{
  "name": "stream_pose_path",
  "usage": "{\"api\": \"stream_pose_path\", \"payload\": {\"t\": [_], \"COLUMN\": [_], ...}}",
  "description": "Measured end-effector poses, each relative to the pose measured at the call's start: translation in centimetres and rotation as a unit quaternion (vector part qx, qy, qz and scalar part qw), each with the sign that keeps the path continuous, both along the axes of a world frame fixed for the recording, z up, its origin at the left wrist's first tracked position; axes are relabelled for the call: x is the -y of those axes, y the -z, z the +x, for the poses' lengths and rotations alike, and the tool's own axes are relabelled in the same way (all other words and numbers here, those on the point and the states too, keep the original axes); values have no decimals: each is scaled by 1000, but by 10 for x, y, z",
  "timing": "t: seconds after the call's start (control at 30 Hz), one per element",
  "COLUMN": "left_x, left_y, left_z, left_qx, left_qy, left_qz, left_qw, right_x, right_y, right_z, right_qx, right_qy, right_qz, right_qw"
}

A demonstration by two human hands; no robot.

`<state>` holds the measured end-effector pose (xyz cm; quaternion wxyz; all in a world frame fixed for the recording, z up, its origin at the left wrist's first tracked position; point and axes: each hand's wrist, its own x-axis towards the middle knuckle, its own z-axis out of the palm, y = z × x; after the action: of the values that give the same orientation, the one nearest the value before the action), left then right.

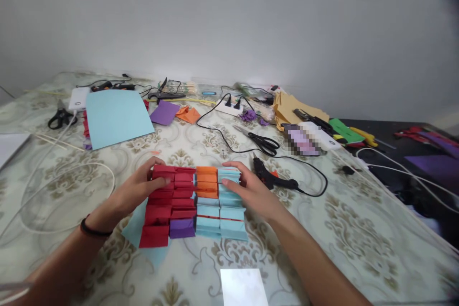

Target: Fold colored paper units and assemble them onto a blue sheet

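A block of folded paper pieces in red, orange, purple and light blue lies between my two hands at the middle of the table. My left hand grips its upper left edge, the thumb on top of the red folds. On the other side, my right hand holds the upper right edge, its thumb on the light blue folds. Under the block's lower left part, a light blue paper sheet sticks out. To the right of my right hand is a black glue gun with its cord.
Black scissors and a power strip lie beyond the block. A large light blue sheet is at the back left, brown paper at the back right. Near the front edge is a white card. Cables cross both sides.
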<state>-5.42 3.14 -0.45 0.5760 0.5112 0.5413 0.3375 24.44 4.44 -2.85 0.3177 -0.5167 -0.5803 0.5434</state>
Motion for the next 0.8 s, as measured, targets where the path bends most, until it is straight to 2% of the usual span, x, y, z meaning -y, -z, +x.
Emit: {"api": "stream_pose_path", "payload": {"t": [0.13,0.2,0.3,0.37,0.43,0.53,0.63,0.73,0.77,0.8], "left_x": [-4,-5,-7,-5,0,15,40,67,76,85], "left_y": [3,7,11,7,-3,-22,-35,-39,-40,-40], "left_z": [-1,-2,-5,-4,-1,9,18,29,33,38], "left_qx": [7,7,-20,-78,-157,-244,-252,-289,-285,-266], "left_qy": [8,11,16,13,3,-39,-107,-189,-204,-196], "left_qz": [-51,-61,-36,15,81,138,203,307,319,303], "left_qw": [999,998,999,997,984,959,940,887,881,894], "right_x": [-1,-1,-1,1,5,20,43,65,71,77], "right_y": [9,13,16,14,5,-22,-50,-64,-65,-65], "right_z": [0,-1,-2,-2,-3,-8,-17,-28,-32,-36], "right_qx": [50,38,-11,-16,20,88,72,48,39,32], "right_qy": [25,26,23,27,40,80,112,108,103,96], "right_qz": [-4,-13,-38,-32,0,77,141,219,250,278], "right_qw": [998,999,999,999,999,990,981,969,962,955]}}
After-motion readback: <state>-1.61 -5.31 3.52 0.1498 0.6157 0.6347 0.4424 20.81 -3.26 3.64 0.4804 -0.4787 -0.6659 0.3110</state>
